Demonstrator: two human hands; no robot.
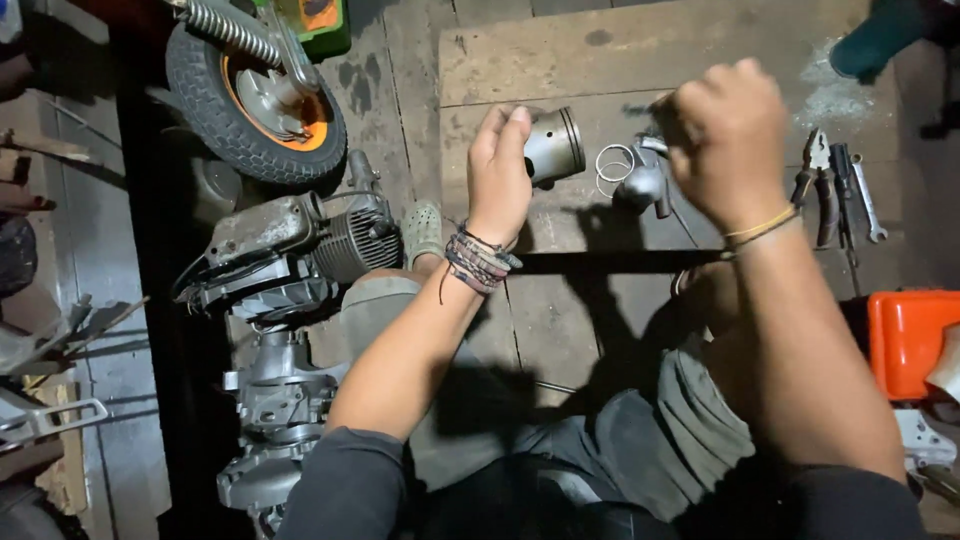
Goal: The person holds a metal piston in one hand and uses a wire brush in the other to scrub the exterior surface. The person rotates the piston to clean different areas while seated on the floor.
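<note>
piston (556, 146) sits gripped at the fingertips of the left hand (500, 172), upper middle of the frame; right hand (727, 135) is clenched just right of it.

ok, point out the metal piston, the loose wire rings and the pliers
shiny metal piston (556, 146), head view, its side wall
thin wire rings (613, 163), head view, ring edge
dark-handled pliers (822, 190), head view, handles
</note>
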